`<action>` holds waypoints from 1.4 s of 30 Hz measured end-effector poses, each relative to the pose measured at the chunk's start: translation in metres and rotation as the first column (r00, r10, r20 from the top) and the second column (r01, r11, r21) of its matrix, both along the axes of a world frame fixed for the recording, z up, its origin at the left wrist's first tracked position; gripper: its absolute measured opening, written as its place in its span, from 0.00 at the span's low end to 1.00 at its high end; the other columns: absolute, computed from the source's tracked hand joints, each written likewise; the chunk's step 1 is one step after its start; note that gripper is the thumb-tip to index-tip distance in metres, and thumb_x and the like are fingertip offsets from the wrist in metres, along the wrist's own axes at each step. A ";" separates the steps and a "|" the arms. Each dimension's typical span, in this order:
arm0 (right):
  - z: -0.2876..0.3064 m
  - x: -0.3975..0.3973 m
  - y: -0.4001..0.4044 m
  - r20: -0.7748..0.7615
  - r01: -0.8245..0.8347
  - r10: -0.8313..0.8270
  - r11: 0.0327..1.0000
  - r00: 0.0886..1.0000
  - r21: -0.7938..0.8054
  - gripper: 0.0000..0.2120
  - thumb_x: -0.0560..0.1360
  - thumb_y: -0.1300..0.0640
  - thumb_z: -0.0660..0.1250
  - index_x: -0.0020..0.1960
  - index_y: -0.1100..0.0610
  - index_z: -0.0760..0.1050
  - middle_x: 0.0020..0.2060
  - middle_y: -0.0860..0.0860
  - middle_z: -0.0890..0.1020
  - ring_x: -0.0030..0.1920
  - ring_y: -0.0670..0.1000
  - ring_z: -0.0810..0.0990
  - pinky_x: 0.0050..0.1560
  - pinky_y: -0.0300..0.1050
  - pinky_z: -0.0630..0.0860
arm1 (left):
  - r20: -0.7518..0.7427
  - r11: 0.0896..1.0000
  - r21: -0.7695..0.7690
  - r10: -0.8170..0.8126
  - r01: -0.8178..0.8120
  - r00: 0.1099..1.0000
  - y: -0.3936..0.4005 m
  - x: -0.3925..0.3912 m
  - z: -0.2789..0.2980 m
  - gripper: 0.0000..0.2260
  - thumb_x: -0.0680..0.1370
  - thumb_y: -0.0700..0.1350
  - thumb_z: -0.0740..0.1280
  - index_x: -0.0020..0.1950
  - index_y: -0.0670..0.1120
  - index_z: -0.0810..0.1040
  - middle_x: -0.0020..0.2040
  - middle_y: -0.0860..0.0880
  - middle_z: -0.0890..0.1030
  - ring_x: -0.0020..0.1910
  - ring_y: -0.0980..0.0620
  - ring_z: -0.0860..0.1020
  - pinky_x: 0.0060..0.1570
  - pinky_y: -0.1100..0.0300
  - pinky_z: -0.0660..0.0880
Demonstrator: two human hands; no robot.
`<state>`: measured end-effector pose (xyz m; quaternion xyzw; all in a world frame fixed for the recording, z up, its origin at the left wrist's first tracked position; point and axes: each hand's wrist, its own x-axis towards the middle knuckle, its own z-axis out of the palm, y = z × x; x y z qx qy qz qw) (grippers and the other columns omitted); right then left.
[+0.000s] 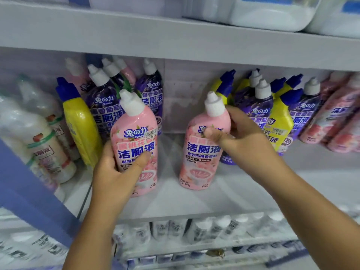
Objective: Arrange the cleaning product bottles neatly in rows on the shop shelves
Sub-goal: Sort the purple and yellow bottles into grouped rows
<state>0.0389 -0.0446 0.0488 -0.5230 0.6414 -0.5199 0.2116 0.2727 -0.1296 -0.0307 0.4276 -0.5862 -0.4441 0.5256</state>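
**Two pink bottles brought to the shelf front**

The left pink toilet-cleaner bottle [136, 145] stands near the front of the middle shelf [214, 195], white cap up and label outward. The left hand [115, 168] grips its lower body, thumb across the label and fingers behind, probably to square it to the edge. The right pink toilet-cleaner bottle [204, 149] stands just beside it with a gap between, tilted slightly left. The right hand [239, 131] holds it at the shoulder below the cap, thumb on the label and fingers curled round the far side; a grip that high suits tipping it upright and turning its face forward.

Both bottles sit in the bare middle stretch of the shelf, which looks like the start of a new front row.

Behind the left one stands a jumbled cluster: one yellow bottle with a blue cap [78, 121], at least three purple bottles [103, 106] and a pink one at the back, all leaning. Right of the gap, purple and yellow bottles [280, 115] mix without order, their exact number hidden by overlap, and several more pink bottles [335, 117] lean at the far right. Plastic-wrapped pale bottles [39, 133] fill the far left. Large white jugs [272, 14] sit on the shelf above; small blurred containers [204, 228] line the one below.
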 end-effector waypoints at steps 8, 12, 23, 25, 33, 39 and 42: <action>-0.061 -0.016 0.012 0.202 -0.084 0.067 0.994 0.977 0.076 0.19 0.72 0.66 0.76 0.57 0.49 0.78 0.53 0.48 0.87 0.56 0.49 0.85 0.59 0.51 0.81 | -0.049 0.998 0.048 -0.045 0.048 0.998 0.019 -0.007 -0.015 0.19 0.72 0.40 0.77 0.55 0.61 0.80 0.51 0.59 0.87 0.51 0.59 0.85 0.48 0.58 0.79; -0.051 -0.047 0.031 0.199 -0.095 0.090 0.995 0.976 0.018 0.19 0.73 0.66 0.75 0.58 0.49 0.78 0.52 0.47 0.87 0.55 0.49 0.85 0.60 0.52 0.81 | -0.098 0.995 0.058 -0.076 0.082 0.992 0.050 -0.042 -0.003 0.17 0.72 0.34 0.74 0.55 0.52 0.79 0.46 0.60 0.87 0.44 0.65 0.84 0.43 0.70 0.79; -0.031 -0.247 0.166 0.187 -0.095 0.098 0.995 0.977 -0.026 0.19 0.73 0.65 0.75 0.59 0.48 0.79 0.55 0.45 0.86 0.57 0.47 0.84 0.60 0.51 0.81 | -0.150 0.964 0.002 -0.263 0.266 0.953 0.169 -0.253 0.026 0.28 0.57 0.49 0.85 0.55 0.52 0.83 0.49 0.52 0.88 0.44 0.60 0.86 0.40 0.68 0.80; -0.032 -0.294 0.191 0.170 -0.074 0.077 0.997 0.982 -0.024 0.20 0.73 0.63 0.75 0.61 0.48 0.78 0.56 0.44 0.86 0.58 0.46 0.84 0.60 0.50 0.80 | -0.160 0.959 -0.003 -0.280 0.283 0.947 0.187 -0.300 0.027 0.29 0.53 0.51 0.85 0.53 0.56 0.84 0.50 0.52 0.88 0.45 0.59 0.86 0.41 0.68 0.80; -0.042 -0.440 0.242 0.193 0.033 -0.033 0.999 0.981 0.004 0.24 0.75 0.65 0.74 0.65 0.48 0.73 0.58 0.46 0.85 0.59 0.49 0.84 0.62 0.54 0.79 | -0.143 0.951 0.051 -0.295 0.305 0.945 0.213 -0.446 0.016 0.17 0.72 0.32 0.74 0.56 0.48 0.79 0.47 0.57 0.88 0.45 0.61 0.85 0.40 0.69 0.79; -0.056 -0.504 0.246 0.272 0.091 -0.077 0.995 0.959 -0.040 0.25 0.74 0.68 0.72 0.66 0.51 0.71 0.57 0.44 0.85 0.57 0.48 0.84 0.56 0.46 0.81 | -0.069 0.965 0.041 -0.256 0.259 0.964 0.193 -0.514 -0.003 0.18 0.73 0.36 0.76 0.58 0.52 0.79 0.52 0.53 0.87 0.50 0.53 0.86 0.44 0.59 0.81; -0.058 -0.528 0.248 0.298 0.109 -0.093 0.993 0.950 -0.037 0.24 0.73 0.70 0.72 0.61 0.48 0.73 0.53 0.44 0.86 0.54 0.48 0.85 0.51 0.43 0.82 | -0.066 0.968 0.045 -0.244 0.247 0.968 0.185 -0.541 -0.004 0.17 0.74 0.34 0.75 0.55 0.53 0.79 0.48 0.57 0.88 0.47 0.56 0.86 0.38 0.65 0.80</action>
